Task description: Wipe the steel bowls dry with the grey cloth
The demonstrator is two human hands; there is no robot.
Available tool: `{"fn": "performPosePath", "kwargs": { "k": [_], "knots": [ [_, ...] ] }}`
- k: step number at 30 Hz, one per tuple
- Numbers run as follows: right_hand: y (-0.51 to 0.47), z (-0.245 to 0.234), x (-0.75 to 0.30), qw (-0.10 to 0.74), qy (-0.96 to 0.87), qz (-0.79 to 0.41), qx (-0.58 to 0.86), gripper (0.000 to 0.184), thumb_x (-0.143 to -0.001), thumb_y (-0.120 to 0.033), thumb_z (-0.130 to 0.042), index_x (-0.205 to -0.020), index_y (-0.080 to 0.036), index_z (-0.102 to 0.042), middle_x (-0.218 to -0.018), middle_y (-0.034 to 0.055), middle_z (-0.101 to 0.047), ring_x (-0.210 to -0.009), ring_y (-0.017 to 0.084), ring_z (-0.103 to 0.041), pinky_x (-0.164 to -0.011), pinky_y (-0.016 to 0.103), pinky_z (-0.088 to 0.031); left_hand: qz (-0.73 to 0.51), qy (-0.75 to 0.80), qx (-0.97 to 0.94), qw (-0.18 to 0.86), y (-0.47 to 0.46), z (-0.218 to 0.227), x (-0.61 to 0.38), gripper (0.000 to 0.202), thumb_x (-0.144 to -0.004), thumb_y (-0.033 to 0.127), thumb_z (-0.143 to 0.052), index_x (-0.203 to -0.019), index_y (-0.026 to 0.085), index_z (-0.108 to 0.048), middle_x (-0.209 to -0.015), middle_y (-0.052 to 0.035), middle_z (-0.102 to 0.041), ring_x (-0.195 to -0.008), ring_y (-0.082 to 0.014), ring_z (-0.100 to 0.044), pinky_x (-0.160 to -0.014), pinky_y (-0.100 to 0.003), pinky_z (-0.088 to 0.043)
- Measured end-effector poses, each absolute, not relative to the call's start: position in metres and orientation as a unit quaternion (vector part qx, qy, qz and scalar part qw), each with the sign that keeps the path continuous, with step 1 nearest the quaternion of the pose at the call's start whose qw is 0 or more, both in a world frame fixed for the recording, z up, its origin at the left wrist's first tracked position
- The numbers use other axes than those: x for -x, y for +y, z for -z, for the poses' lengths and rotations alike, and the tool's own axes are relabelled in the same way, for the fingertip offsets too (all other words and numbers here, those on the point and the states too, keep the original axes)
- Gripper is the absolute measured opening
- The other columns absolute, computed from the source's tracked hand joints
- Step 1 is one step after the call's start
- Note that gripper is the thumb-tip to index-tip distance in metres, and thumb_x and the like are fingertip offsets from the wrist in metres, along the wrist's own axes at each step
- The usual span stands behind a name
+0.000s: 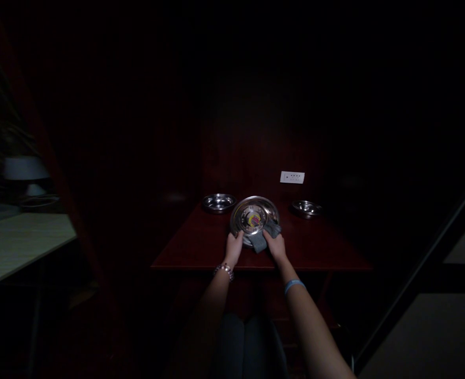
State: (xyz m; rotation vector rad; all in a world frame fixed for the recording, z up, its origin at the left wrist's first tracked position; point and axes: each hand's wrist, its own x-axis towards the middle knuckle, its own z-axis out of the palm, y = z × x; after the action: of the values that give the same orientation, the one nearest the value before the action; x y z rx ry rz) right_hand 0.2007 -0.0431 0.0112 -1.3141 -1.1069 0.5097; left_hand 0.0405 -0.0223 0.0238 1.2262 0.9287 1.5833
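Note:
A round, shiny metal plate (pixel 242 213) with a yellow and red sticker at its middle is tilted toward me above the desk. My left hand (pixel 233 247) grips its lower left rim, thumb on the near face. At the lower right rim, my right hand (pixel 275 246) is closed on a grey cloth (pixel 258 242), which lies against the plate and hangs over its edge. The fingers of both hands are mostly hidden behind the plate and cloth. Whether the plate's bottom rests on the desk, I cannot tell.
On the dark red desk (pixel 315 247), one metal bowl (pixel 219 202) stands at the back left and another metal bowl (pixel 306 208) at the back right. A white socket panel (pixel 292 177) is on the back wall. A pale table (pixel 23 239) and a lamp (pixel 25 169) are at left.

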Motion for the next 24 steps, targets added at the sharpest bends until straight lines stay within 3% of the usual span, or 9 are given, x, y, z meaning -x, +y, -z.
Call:
{"fn": "performPosePath", "kwargs": {
  "k": [13,24],
  "knots": [
    [-0.0405,-0.0094,-0.2022,0.618,-0.475,-0.226,0.584,0.038,-0.075,-0.044,-0.064,-0.104,-0.021,-0.071,-0.108,0.0059,-0.073,-0.105,0.025,-0.067,-0.095,0.037,-0.05,-0.637,0.386,-0.495,0.447,-0.0256,-0.0269,-0.0401,0.021,-0.075,0.022,-0.063,-0.093,0.012,-0.069,-0.103,-0.0114,-0.074,-0.1,-0.0241,-0.067,-0.092,-0.034,-0.049],
    [-0.0386,-0.0082,-0.1985,0.653,-0.485,-0.255,0.524,0.051,-0.065,-0.044,-0.075,-0.11,-0.021,-0.068,-0.109,0.005,-0.073,-0.104,0.024,-0.068,-0.095,0.036,-0.051,-0.645,0.369,-0.493,0.452,-0.0184,-0.0195,-0.0391,0.022,-0.075,0.024,-0.066,-0.092,0.012,-0.068,-0.103,-0.012,-0.074,-0.102,-0.0241,-0.067,-0.091,-0.034,-0.05]
  ]
}}
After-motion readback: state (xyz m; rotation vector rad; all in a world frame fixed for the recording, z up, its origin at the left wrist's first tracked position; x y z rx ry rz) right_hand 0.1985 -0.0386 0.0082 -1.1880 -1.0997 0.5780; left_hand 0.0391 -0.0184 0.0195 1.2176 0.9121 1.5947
